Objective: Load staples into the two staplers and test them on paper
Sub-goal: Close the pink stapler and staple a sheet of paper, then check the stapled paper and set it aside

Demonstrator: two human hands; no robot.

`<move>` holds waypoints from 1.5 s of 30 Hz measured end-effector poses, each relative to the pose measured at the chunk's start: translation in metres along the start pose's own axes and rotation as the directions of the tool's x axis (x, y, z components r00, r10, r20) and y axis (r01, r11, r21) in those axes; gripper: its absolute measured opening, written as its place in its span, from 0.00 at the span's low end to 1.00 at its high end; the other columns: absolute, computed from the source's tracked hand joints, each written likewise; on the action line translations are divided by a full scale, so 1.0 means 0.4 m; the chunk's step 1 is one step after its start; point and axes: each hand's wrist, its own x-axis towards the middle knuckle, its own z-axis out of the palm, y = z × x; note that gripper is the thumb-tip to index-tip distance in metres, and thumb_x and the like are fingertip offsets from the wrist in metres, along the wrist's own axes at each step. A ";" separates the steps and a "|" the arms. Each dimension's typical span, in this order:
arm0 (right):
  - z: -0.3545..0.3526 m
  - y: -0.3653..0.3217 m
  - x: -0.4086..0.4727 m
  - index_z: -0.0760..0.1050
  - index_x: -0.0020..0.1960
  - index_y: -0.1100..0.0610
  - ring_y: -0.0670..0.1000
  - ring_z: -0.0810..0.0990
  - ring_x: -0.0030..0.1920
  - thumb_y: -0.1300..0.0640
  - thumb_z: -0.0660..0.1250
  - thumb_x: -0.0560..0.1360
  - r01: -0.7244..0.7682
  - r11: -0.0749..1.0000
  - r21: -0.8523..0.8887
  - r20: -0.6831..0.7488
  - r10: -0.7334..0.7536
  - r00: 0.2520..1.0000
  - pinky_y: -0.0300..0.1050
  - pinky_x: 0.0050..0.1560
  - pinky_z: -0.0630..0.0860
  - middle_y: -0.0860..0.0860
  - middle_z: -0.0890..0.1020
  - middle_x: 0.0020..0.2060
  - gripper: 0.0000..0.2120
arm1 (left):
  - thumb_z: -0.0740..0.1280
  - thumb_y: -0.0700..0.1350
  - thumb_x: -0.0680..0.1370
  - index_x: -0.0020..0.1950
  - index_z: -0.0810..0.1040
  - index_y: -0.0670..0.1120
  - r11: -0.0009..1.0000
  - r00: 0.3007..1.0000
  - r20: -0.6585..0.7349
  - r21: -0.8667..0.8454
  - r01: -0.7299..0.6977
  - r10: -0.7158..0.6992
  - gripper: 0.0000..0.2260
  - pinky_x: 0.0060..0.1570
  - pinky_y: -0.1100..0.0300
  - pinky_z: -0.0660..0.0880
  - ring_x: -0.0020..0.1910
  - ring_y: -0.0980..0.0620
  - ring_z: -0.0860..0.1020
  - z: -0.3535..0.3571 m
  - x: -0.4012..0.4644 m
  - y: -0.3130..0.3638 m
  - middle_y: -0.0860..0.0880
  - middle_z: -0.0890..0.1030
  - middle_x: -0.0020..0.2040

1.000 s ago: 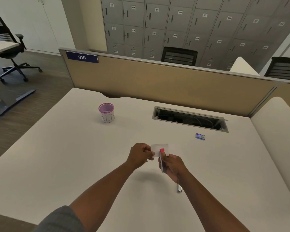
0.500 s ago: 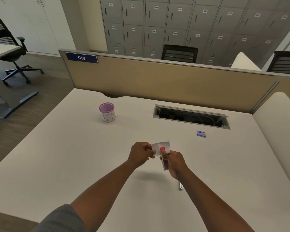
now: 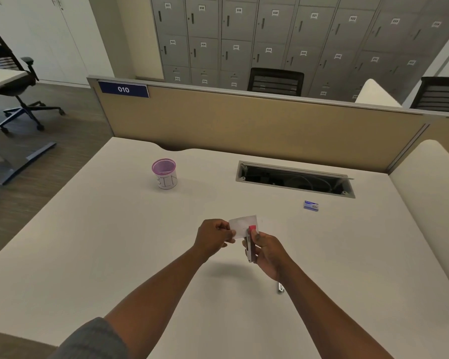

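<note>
White paper slip [image 3: 243, 225], small, held up over the desk [image 3: 114, 242] between both hands. Left hand [image 3: 213, 238] pinches its left edge, fingers curled. Right hand [image 3: 268, 251] wraps the pink-tipped stapler [image 3: 250, 244], thumb near the pink nose, which sits at the slip's lower right corner. Whether the paper is actually inside the mouth cannot be told at this size.

Step in hand, as judged: test staple on paper. To do it well: keep the slip taut and flat with the left pinch, seat the corner fully into the throat, left fingers away from the nose, then squeeze once, firmly, straight through. A half squeeze risks a jammed or bent staple.

Second stapler [image 3: 280, 287]: only a metallic end shows, lying on the desk just beside the right forearm. Staple box [image 3: 311, 205] lies well apart to the right, near the cable tray opening [image 3: 294, 178]. Pink mesh cup [image 3: 164, 173] stands far left.
</note>
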 end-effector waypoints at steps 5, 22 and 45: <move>-0.007 0.014 0.005 0.79 0.51 0.61 0.52 0.77 0.42 0.53 0.65 0.78 -0.017 1.000 -0.006 -0.009 0.017 1.000 0.44 0.39 0.71 0.55 0.79 0.40 0.11 | 0.71 0.39 0.73 0.47 0.81 0.39 1.000 1.000 -0.011 -0.026 0.007 -0.008 0.04 0.38 0.58 0.78 0.37 0.50 0.86 -0.006 0.006 -0.001 0.44 0.85 0.41; -0.009 0.137 0.062 0.77 0.49 0.63 0.56 0.81 0.51 0.45 0.64 0.76 -0.247 0.316 -0.916 -0.353 -0.342 0.871 0.43 0.47 0.74 0.56 0.82 0.46 0.19 | 0.70 0.39 0.73 0.45 0.80 0.41 0.996 0.999 -0.035 0.091 0.017 -0.013 0.03 0.33 0.61 0.78 0.32 0.54 0.84 -0.037 0.034 0.000 0.48 0.84 0.41; -0.034 0.068 0.051 0.77 0.60 0.54 0.54 0.78 0.54 0.55 0.76 0.69 0.297 0.002 -0.955 0.177 -0.800 0.573 0.49 0.50 0.76 0.53 0.77 0.58 0.20 | 0.73 0.41 0.71 0.40 0.80 0.43 0.993 0.980 0.176 -0.054 0.108 -0.097 0.03 0.33 0.61 0.76 0.34 0.53 0.83 -0.038 0.057 -0.033 0.48 0.83 0.37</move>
